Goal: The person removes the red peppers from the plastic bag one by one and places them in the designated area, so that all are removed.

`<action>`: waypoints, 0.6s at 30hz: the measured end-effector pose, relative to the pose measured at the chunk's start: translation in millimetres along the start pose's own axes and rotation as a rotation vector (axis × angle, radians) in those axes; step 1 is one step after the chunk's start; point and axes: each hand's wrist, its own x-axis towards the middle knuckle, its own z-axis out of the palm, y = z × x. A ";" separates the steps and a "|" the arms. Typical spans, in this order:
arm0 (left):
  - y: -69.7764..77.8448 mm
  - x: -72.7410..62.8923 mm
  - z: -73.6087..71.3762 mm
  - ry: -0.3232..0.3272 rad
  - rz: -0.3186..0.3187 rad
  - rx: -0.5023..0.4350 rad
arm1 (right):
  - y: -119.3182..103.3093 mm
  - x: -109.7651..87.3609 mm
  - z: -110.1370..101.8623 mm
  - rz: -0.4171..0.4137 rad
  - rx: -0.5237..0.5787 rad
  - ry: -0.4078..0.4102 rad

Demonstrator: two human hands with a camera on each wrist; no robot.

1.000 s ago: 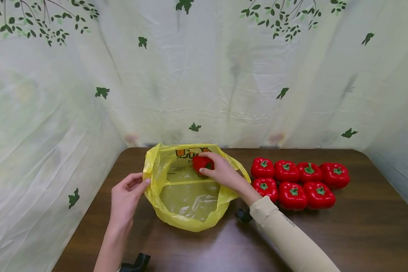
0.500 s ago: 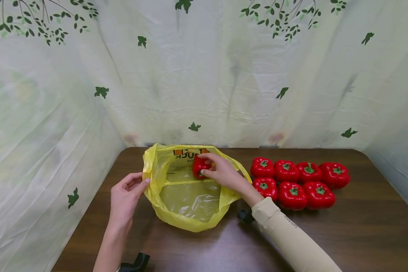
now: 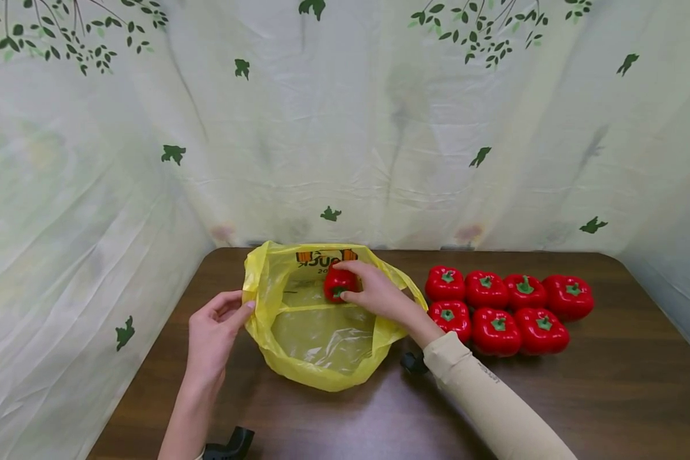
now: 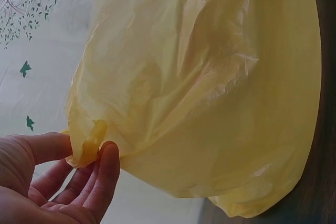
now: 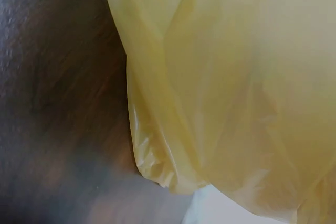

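A yellow plastic bag (image 3: 322, 381) stands with its mouth wide, in the middle of the table in the head view. My left hand (image 3: 214, 329) pinches the bag's left rim between thumb and fingers; the left wrist view shows the same hand (image 4: 68, 177) at the gathered edge. Inside the bag's mouth, near its back wall, my right hand (image 3: 374, 291) grips a red bell pepper (image 3: 336, 281) with fingers above and thumb below. The pepper's green stem points down towards me. In the right wrist view the bag's side (image 5: 226, 93) hides that hand.
Two rows of red bell peppers (image 3: 496, 331) lie close together right of the bag on the dark wooden table (image 3: 621, 383). A pale fabric curtain (image 3: 379, 160) with leaf prints encloses the back and sides. Black wrist mounts (image 3: 230, 444) sit by both wrists.
The pepper in my right hand has turned, its stem swinging from the right side to the lower, near side. My left hand stays on the rim.
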 end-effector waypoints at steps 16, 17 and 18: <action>-2.6 1.0 0.1 -0.004 -0.005 0.002 | 1.1 4.3 6.8 -0.018 -0.091 -0.100; -2.6 1.2 0.2 -0.004 -0.005 0.002 | 1.2 4.5 7.6 -0.011 -0.091 -0.110; -2.6 1.3 0.3 -0.002 -0.006 0.003 | 1.5 4.9 8.4 -0.004 -0.093 -0.119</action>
